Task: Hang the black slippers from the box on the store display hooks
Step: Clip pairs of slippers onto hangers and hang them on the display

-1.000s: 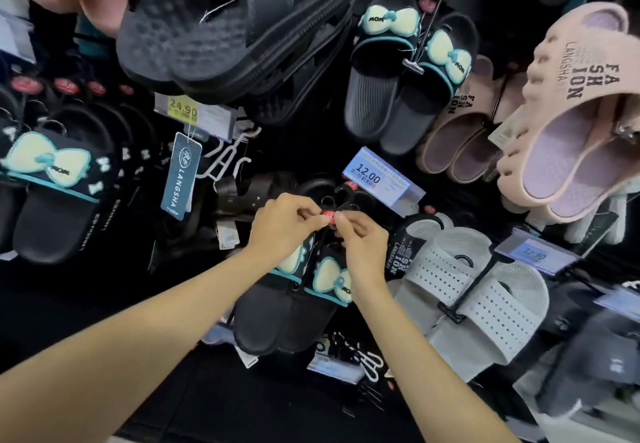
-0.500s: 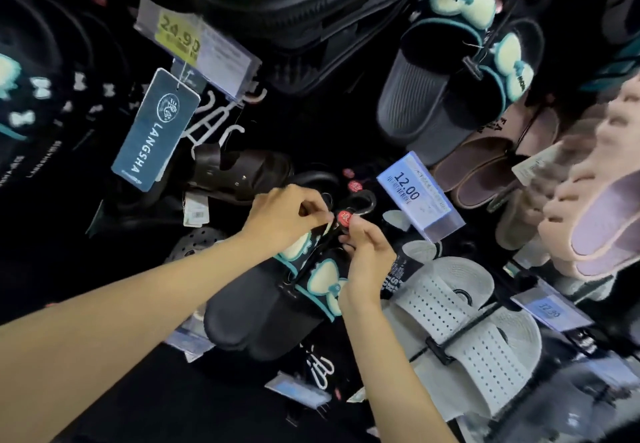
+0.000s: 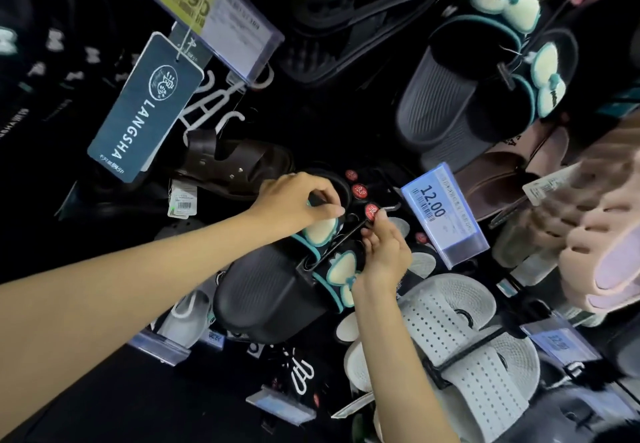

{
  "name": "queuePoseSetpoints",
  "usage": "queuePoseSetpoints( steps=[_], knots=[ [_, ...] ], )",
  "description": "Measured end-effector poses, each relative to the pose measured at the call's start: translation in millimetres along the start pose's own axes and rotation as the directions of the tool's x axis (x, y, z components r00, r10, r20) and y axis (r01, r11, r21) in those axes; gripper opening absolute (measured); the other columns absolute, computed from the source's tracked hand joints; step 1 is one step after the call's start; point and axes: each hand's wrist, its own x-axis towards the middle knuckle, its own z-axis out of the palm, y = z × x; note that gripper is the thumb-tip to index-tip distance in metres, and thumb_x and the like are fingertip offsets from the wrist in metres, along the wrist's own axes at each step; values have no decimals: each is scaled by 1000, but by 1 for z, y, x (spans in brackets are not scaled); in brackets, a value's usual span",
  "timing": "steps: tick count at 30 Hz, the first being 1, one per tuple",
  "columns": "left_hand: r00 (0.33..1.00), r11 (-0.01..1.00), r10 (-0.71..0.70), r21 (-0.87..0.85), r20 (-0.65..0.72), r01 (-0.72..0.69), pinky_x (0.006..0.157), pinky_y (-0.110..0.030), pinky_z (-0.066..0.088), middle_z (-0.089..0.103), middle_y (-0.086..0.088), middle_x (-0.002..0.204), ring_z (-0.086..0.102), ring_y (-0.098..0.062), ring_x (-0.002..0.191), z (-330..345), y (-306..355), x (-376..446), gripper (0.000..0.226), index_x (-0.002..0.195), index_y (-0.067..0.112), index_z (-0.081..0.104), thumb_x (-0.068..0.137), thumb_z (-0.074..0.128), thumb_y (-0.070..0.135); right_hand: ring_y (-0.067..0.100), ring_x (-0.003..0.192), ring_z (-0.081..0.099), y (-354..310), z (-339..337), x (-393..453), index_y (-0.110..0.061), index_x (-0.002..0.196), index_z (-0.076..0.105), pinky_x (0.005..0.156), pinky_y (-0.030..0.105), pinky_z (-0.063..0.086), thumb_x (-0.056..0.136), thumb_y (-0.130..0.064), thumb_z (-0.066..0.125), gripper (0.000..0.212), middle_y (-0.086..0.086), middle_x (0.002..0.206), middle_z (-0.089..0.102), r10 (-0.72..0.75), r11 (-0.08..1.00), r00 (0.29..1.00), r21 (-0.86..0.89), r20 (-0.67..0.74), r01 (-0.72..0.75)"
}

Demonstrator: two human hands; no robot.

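Note:
A pair of black slippers with cream-and-teal bows hangs on a thin black hanger in the middle of the display wall. My left hand pinches the top of the pair near the hanger's hook end. My right hand grips the hanger stem just under its red round size tag. The tag sits beside the display hook that carries the 12.00 price label. Two more red tags show behind it on the same hook. The box is out of view.
More slippers crowd the wall: another black bow pair upper right, pink ones at right, white perforated ones lower right, a brown sandal behind my left hand. A blue LANGSHA tag and a 24.90 price label hang upper left.
The view has swung down and closer. Both hands stay on the slipper pair, and the red tag has moved a little right, closer to the 12.00 hook.

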Motion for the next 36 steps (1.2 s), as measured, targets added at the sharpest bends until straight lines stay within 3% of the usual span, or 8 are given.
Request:
queuePoseSetpoints(
  steps=[2,4,10,16,25,30,34,36],
  knots=[
    [999,998,32,-56,11,-31,106,-45,37,71,19,95,61,-1,102,1,1,2,16,91,35,72,83,69,49,9,61,57,-3,0,7,5,112,69,61,16,50,90,-12,70,28,9,89,63,-12,1000,1000,13,2,12],
    [998,995,55,-88,1,-55,103,-44,41,71,19,95,62,1,101,0,2,4,14,90,35,72,83,70,46,9,63,58,-7,3,12,7,119,65,59,15,49,90,-13,70,35,10,93,62,-39,999,999,6,26,39],
    [999,997,31,-73,-44,-34,101,-45,42,71,18,92,61,-4,102,-2,-10,5,14,89,37,71,80,70,48,10,65,59,1,12,17,10,119,62,57,13,49,90,-13,70,38,12,95,62,-78,996,992,-33,94,82],
    [998,998,20,-56,-62,-23,98,-44,44,69,16,93,60,-4,100,2,-19,8,13,88,36,72,80,71,47,21,87,60,15,8,30,8,124,61,61,14,51,89,-16,72,43,14,104,63,-107,993,986,-43,127,114],
    [996,995,-72,-73,-54,68,90,-41,51,70,17,87,63,-2,91,8,-31,23,14,84,30,73,78,75,43,7,78,67,19,11,44,7,124,61,65,13,50,94,-17,67,39,7,103,71,-64,989,977,-116,204,89],
    [992,994,-91,-70,-85,86,91,-42,50,67,13,93,61,-7,96,9,-30,21,16,85,30,73,76,78,43,10,89,68,19,8,45,2,126,61,68,13,51,94,-20,67,39,10,114,71,-61,986,974,-141,220,94],
    [976,998,-61,12,-211,64,91,-31,40,58,7,102,51,-13,108,6,-23,12,12,89,30,72,79,78,31,14,96,68,13,6,35,2,122,63,72,13,53,91,-14,70,35,11,110,71,-74,991,979,-98,191,94],
    [978,996,-46,60,-201,60,91,-28,39,57,4,105,51,-12,107,-1,-20,5,13,92,27,73,81,78,26,9,91,70,10,5,28,1,111,66,78,15,55,88,-5,72,24,9,102,72,-90,989,981,-103,174,109]
  ],
)
